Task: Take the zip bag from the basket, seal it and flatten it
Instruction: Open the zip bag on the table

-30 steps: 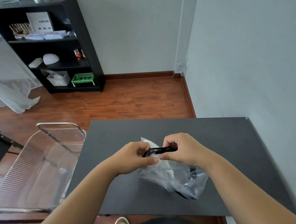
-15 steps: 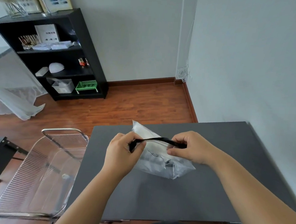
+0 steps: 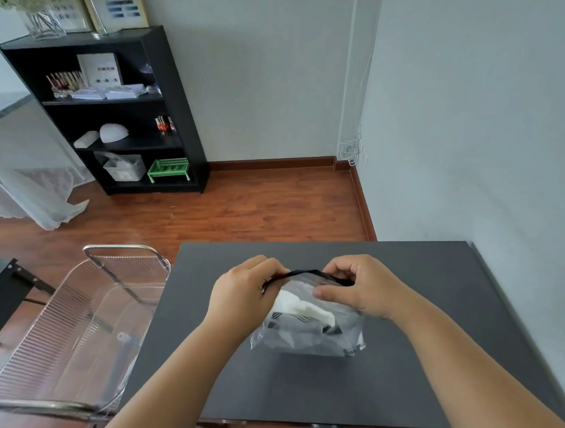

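progress sits at the sealing step, by my reading. zip bag (image 3: 313,331) is already out of the clear basket (image 3: 79,327), which stands off to the left of the left hand (image 3: 241,299) and looks to hold no bag now, so the first part of the task seems done. both hands are curled onto the bag's black zip strip (image 3: 307,274): the left hand pinches the strip's left end between its fingertips, and the right hand (image 3: 357,289) pinches the right end, thumb in front and fingers bent over the top. the strip arches up between the two sets of fingertips, and i cannot tell how much of it is pressed closed. below the fingers the bag hangs puffy, with white and dark contents showing through the plastic, its lower edge near or resting on the dark table (image 3: 431,355); which, i cannot tell. left to do, as i judge it: finish the seal, then lay the bag down and press it flat.
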`<state>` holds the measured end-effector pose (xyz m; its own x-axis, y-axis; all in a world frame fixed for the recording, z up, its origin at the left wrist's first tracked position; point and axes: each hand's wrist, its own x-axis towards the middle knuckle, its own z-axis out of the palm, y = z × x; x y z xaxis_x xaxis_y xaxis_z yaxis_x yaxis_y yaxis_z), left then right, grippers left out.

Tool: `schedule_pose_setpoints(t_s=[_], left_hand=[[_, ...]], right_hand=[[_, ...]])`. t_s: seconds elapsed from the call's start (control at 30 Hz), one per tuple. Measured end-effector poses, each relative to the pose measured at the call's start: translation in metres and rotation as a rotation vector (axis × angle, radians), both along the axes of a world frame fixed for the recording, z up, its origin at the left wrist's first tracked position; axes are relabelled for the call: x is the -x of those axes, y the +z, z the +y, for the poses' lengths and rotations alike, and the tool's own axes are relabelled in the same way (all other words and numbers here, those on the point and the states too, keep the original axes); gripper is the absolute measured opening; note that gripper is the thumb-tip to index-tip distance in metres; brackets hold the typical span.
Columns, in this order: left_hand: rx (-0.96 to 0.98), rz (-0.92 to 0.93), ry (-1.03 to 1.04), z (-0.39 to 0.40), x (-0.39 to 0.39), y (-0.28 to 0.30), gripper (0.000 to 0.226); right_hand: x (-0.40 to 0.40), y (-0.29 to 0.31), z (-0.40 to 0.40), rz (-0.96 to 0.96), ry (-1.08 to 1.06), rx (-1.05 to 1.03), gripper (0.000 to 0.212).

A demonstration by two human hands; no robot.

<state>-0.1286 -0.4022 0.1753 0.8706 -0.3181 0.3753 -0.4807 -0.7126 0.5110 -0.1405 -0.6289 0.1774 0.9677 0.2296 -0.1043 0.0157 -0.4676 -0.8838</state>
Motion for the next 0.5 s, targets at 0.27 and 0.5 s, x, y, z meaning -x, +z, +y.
schedule_pose_setpoints(t_s=[0.27, 0.5], left_hand=[[0.028, 0.147, -0.173, 0.005, 0.002, -0.005, 0.012], [0.145, 0.216, -0.263, -0.021, 0.008, -0.017, 0.006]], right_hand=[[0.001, -0.007, -0.007, -0.025, -0.005, -0.028, 0.018], [0.004, -0.014, 0.003, -0.024, 0.085, 0.034, 0.028]])
